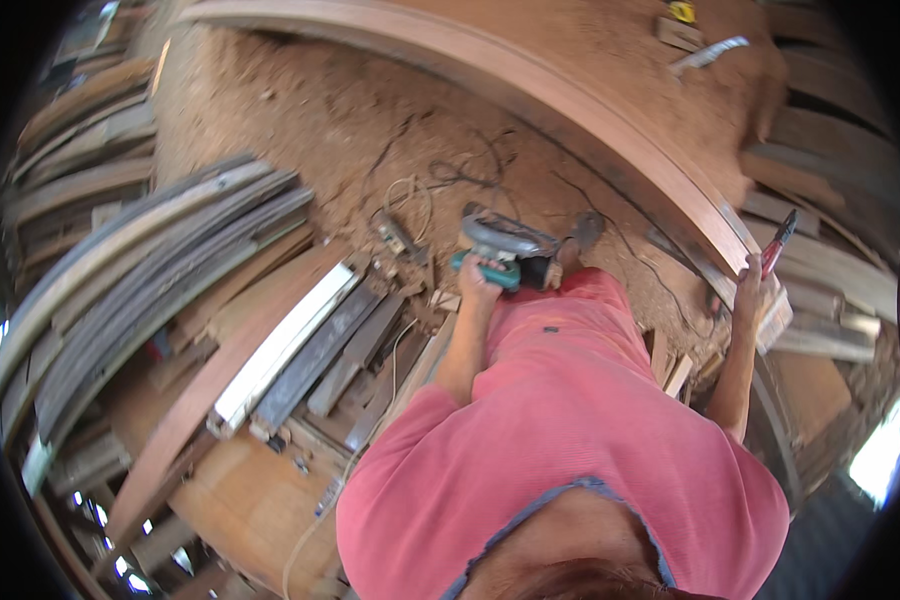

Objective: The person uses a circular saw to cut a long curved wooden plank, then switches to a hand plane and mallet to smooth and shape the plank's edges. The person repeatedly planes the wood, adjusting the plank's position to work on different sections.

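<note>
Left hand [482, 276] gripping teal-handled circular saw [507, 238]; right hand [749, 287], three o'clock, clasping red-handled tool [777, 246]; beam [590, 122], one o'clock, seemingly uncut.

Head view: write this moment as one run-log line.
left hand: holds power saw | right hand: holds red-and-black tool | wooden beam: ahead, one end by right hand

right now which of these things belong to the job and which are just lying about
Likely in the job:
- power tool, in the left hand
- red tool, in the right hand
- beam, near the right hand

Apparently lying about:
- white board
- stacked planks
- yellow object
</note>
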The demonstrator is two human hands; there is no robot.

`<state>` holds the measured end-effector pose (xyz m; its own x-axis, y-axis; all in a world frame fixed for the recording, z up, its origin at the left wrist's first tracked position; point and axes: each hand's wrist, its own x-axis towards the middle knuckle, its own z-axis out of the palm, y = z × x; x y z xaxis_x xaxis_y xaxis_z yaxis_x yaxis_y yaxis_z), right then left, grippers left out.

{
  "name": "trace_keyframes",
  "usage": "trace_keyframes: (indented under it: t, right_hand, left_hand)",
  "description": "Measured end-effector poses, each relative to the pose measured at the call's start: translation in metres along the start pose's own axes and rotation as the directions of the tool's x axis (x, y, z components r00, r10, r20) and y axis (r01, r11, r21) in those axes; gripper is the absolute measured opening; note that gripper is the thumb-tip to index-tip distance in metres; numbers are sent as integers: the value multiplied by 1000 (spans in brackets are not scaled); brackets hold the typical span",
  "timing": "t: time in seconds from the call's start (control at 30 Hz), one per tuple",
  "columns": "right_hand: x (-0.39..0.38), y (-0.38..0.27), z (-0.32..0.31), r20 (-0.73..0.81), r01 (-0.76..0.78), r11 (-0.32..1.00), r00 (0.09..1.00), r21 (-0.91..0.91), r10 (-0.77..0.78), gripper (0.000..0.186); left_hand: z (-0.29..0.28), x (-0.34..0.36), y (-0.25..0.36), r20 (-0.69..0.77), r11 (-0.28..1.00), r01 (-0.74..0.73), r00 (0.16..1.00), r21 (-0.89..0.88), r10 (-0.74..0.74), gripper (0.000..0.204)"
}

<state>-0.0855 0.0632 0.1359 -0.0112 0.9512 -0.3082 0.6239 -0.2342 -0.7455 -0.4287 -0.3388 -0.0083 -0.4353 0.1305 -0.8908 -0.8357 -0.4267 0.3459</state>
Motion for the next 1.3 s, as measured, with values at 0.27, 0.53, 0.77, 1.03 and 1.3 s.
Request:
trace_keyframes:
  t: [0.27, 0.53, 0.77, 1.03, 1.3]
  right_hand:
    - [-79, -172, 149, 686, 338, 940, 672, 53, -280, 25]
    - [-160, -253, 324, 934, 878, 455, 30, 146, -357, 30]
    - [-331, -279, 483, 963, 953, 139, -262, 268, -59, 32]
    - [-475, -180, 629, 848, 871, -66, -453, 486, 275, 31]
    - [-550, -231, 580, 698, 722, 110, -690, 683, 192, 41]
  left_hand:
    - [43, -38, 11, -11, 984, -177, 984, 36, 178, 16]
    - [25, -45, 44, -23, 974, -183, 983, -134, 181, 17]
    - [-31, -18, 81, -119, 890, -129, 989, -438, 84, 16]
    - [-81, -23, 155, -304, 704, -288, 947, -649, 107, 21]
    - [-129, -14, 205, -420, 296, -484, 871, -823, 256, 16]
